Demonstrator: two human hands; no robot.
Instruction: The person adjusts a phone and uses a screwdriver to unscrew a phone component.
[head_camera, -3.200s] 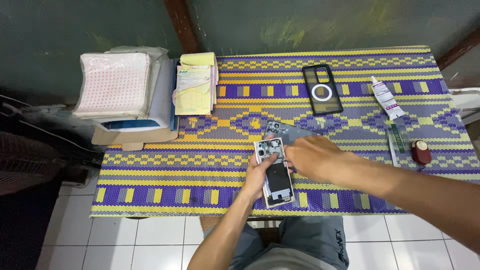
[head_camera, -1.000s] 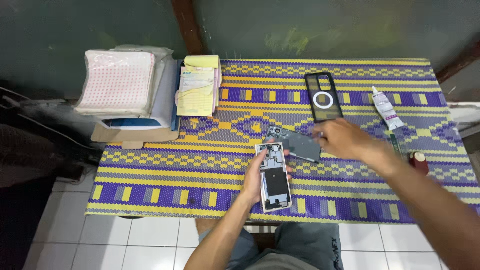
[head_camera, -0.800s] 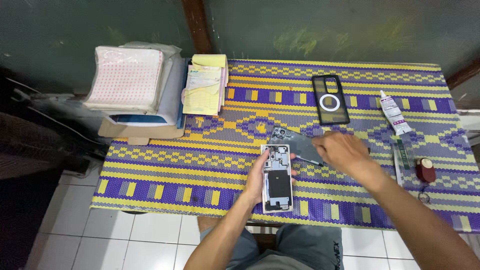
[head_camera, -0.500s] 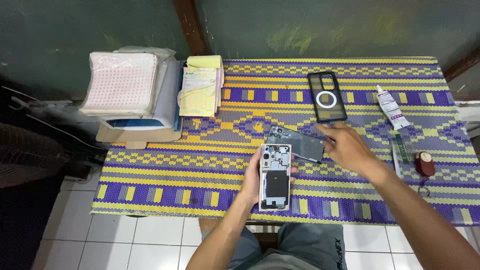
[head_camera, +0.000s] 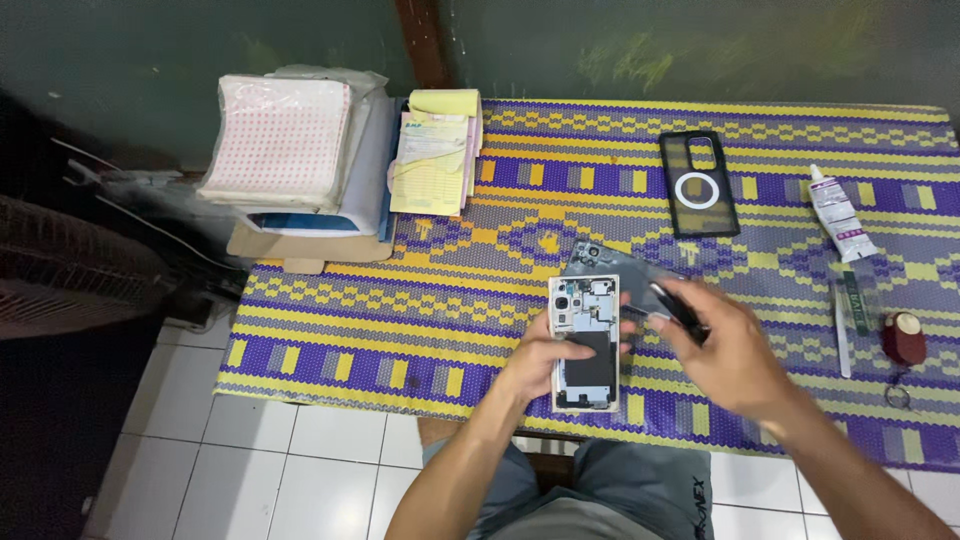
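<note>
The opened white-framed smartphone with its back off, dark battery and grey boards exposed (head_camera: 586, 343), lies flat near the front edge of the tabletop (head_camera: 400, 300), on the purple-and-yellow woven mat. It is pinned by the left hand (head_camera: 545, 365), fingers curled round its lower left side and partly over the battery. The right hand (head_camera: 725, 355) is clenched on a thin black tool (head_camera: 672, 305), tip aimed toward the phone's upper right corner; exact contact can't be told. The work in hand looks like prying or probing near the camera board. Best done w/ the phone kept pressed flat, tool held low & shallow, force kept light so flex cables aren't torn. The grey removed back panel (head_camera: 610, 265) lies just behind the phone; the black phone case w/ white ring (head_camera: 698, 184) lies further back.
</note>
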